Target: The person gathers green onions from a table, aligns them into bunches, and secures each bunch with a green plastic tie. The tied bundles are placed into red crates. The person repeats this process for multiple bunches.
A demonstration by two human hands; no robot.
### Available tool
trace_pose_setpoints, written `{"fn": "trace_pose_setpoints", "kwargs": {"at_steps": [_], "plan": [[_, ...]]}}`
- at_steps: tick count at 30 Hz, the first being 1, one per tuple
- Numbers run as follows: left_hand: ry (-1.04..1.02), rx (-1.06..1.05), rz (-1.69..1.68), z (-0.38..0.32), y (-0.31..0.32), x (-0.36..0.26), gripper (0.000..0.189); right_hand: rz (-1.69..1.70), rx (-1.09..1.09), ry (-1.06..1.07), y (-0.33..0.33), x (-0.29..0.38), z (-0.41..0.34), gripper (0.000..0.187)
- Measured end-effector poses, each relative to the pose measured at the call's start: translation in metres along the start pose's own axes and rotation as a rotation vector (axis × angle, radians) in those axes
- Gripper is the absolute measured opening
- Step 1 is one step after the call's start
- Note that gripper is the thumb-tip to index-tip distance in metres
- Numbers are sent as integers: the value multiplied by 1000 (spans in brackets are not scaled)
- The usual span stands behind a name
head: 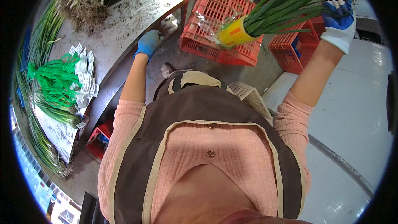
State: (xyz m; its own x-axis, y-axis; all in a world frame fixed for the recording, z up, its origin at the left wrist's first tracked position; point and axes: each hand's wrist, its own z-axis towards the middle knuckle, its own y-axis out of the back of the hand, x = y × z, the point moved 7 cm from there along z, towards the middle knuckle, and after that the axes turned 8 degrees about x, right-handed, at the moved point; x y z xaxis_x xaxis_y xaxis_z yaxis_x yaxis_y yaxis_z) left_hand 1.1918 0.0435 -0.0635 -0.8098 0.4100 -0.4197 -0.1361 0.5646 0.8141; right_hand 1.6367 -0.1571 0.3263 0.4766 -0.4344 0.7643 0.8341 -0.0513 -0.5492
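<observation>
My left hand (pixel 150 44), in a blue glove, is by the edge of the metal table (pixel 133 15). Its fingers are curled, and nothing shows in them. Stretched far to the right is my right hand (pixel 338 17), in a blue and white glove with curled fingers. Long green leaves reach that hand, but whether it grips any is unclear. They belong to a bunch of green onions (pixel 279 9), whose lower end sits in a yellow printed sleeve (pixel 234 33). The sleeve leans over a red plastic crate (pixel 199 28), with clear plastic film (pixel 206 26) beside it.
More green onions with roots (pixel 88 12) lie on the soil-strewn table. Near its edge are green mesh bags (pixel 53 77) with white printed tags (pixel 85 84). Another red crate (pixel 289 48) stands at right, and a pale crate (pixel 245 93) is close to my apron.
</observation>
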Motion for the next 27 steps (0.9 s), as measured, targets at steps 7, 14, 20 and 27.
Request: {"fn": "trace_pose_setpoints", "kwargs": {"at_steps": [7, 14, 20, 27], "plan": [[-248, 147, -160, 52, -81, -11, 25, -625, -816, 356, 119, 49, -62, 39], [-151, 78, -834, 128, -163, -124, 31, -42, -1084, -667, 275, -274, -278, 53], [-96, 102, -566, 167, -195, -192, 30, 363, -1156, -803, 238, -459, -310, 54], [146, 589, -1970, 59, -180, -193, 26, 982, -1007, -609, 138, -422, -269, 81]]}}
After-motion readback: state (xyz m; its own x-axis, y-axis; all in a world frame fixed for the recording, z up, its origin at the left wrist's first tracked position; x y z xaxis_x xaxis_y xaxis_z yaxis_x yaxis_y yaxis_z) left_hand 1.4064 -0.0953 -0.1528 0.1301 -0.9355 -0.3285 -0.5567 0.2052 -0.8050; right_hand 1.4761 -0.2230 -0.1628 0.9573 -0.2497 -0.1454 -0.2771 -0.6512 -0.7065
